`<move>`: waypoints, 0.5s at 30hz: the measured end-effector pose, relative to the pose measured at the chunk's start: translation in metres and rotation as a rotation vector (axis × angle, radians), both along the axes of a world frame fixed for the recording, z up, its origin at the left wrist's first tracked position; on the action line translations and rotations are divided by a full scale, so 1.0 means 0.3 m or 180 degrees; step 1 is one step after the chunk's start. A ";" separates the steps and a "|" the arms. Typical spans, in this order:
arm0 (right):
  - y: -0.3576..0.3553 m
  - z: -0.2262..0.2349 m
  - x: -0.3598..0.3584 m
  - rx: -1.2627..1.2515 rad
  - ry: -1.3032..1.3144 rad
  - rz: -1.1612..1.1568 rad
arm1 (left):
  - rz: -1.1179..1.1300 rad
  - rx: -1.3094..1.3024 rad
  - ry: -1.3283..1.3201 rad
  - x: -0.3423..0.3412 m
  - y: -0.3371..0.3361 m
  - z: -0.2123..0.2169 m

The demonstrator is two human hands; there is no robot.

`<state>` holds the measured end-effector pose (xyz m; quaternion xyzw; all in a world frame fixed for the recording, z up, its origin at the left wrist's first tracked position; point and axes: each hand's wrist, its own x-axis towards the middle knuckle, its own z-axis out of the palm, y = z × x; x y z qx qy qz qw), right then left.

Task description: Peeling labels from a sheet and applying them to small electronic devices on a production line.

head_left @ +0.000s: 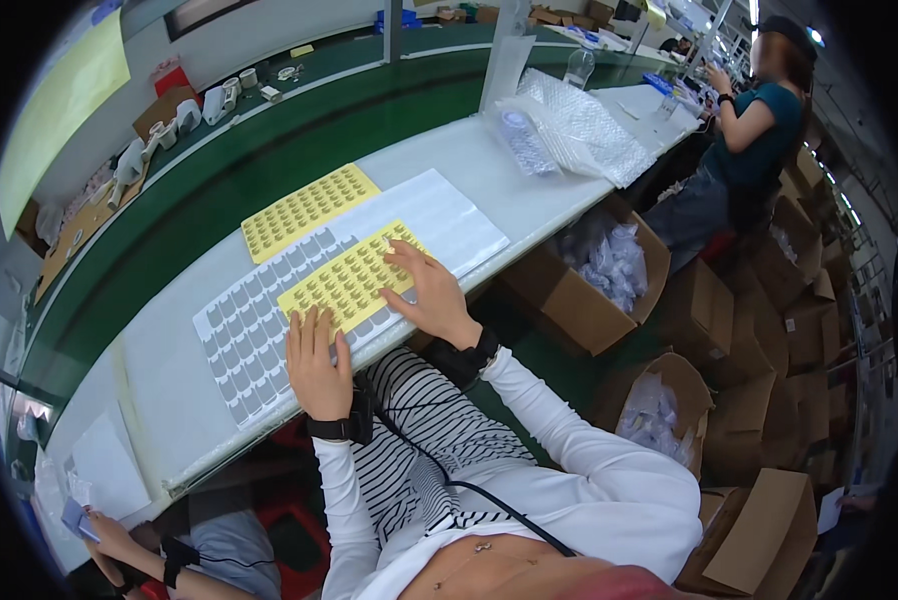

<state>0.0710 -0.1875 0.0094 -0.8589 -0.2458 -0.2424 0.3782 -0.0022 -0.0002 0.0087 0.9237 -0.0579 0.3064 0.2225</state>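
A yellow sheet (344, 280) with rows of small dark shapes lies on top of a white sheet that carries rows of grey die-cut pieces (244, 350). My left hand (317, 362) rests on the yellow sheet's near left end, fingers stretched out and the thumb apart. At its right end, my right hand (434, 300) touches the same sheet with thumb and fingers spread. Neither hand is closed round anything. Behind it, a second yellow sheet (309, 210) of the same kind lies on the table. A plain white sheet (459, 215) reaches out to the right.
The white worktable (184, 400) runs beside a green conveyor belt (269, 135). Bubble wrap (579, 125) lies farther right. Below stand cardboard boxes (559, 300) holding clear plastic bags. A co-worker (759, 120) stands at the far right; another person's forearm (129, 550) shows lower left.
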 end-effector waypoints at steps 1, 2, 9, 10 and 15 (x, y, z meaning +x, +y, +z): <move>0.003 0.004 0.001 0.0029 0.0036 -0.0004 | 0.0012 -0.0017 -0.0022 0.003 0.002 -0.001; 0.007 0.005 0.002 0.0015 0.0021 0.0001 | 0.0027 -0.0025 -0.0012 0.002 0.004 -0.004; 0.013 -0.001 0.006 -0.0103 -0.0003 -0.0026 | 0.0047 -0.0361 0.0036 -0.011 0.009 -0.008; 0.017 -0.005 0.004 -0.0144 -0.0113 -0.0021 | 0.0040 -0.0403 -0.0021 -0.010 0.006 -0.009; 0.011 -0.004 -0.004 -0.0145 -0.0191 -0.0089 | 0.0050 -0.0437 0.0019 -0.012 -0.007 0.002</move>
